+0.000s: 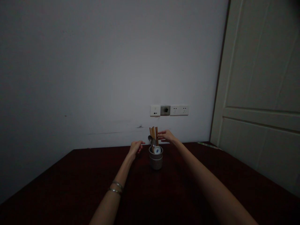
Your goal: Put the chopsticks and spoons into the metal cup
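A grey cylindrical utensil holder [156, 163] stands upright on the dark red table. Several wooden chopsticks [153, 132] rise out of it, along with dark metal spoons [150, 137] and a white ceramic spoon [157, 150] with a blue mark. My right hand [167, 136] reaches in from the right, fingers stretched out and apart. Its fingertips are at the rightmost chopstick [157, 134]; whether they press on it I cannot tell. To the left of the holder, my left hand [136, 148] hovers with curled fingers, apart from the utensils, and nothing shows in it.
Behind the table [93, 175] rises a pale wall with a row of sockets [179, 110] and a switch plate [165, 110]. A white panelled door [260, 93] borders the right side. A thin flat strip [209, 145] lies near the table's back right corner.
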